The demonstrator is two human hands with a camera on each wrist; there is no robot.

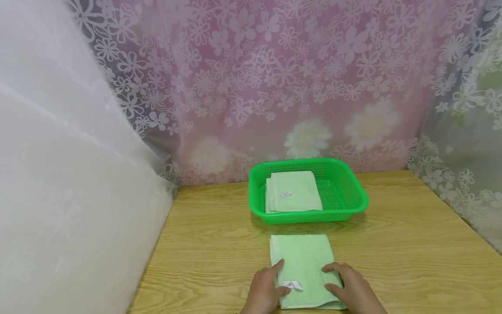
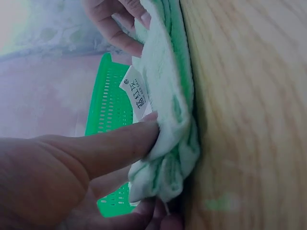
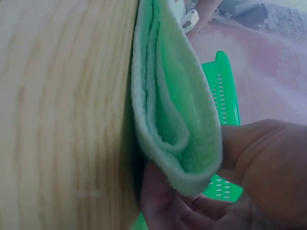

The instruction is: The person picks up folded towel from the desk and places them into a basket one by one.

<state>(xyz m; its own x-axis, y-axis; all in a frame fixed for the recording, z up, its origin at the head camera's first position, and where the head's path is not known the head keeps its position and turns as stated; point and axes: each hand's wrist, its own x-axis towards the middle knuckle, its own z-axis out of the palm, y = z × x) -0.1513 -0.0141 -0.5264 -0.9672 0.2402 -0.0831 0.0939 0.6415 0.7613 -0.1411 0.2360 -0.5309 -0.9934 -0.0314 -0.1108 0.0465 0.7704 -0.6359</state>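
A folded light green towel [image 1: 306,257] lies on the wooden table, its white tag [image 1: 293,285] near the lower left. My left hand [image 1: 264,288] grips the towel's left edge. In the left wrist view its thumb [image 2: 120,141] presses on top, with the fingers partly hidden at the edge. On the opposite edge, my right hand [image 1: 353,288] pinches the towel. The right wrist view shows the folded layers [image 3: 211,134] bulging between thumb and fingers, with fingertips tucked under the bottom layer.
Beyond the towel stands a green plastic basket [image 1: 354,192] with perforated sides. Folded pale green towels [image 1: 296,192] lie in its left part. A flowered curtain [image 1: 235,87] hangs behind the wooden table [image 1: 204,244], and a white sheet [image 1: 70,183] hangs at the left.
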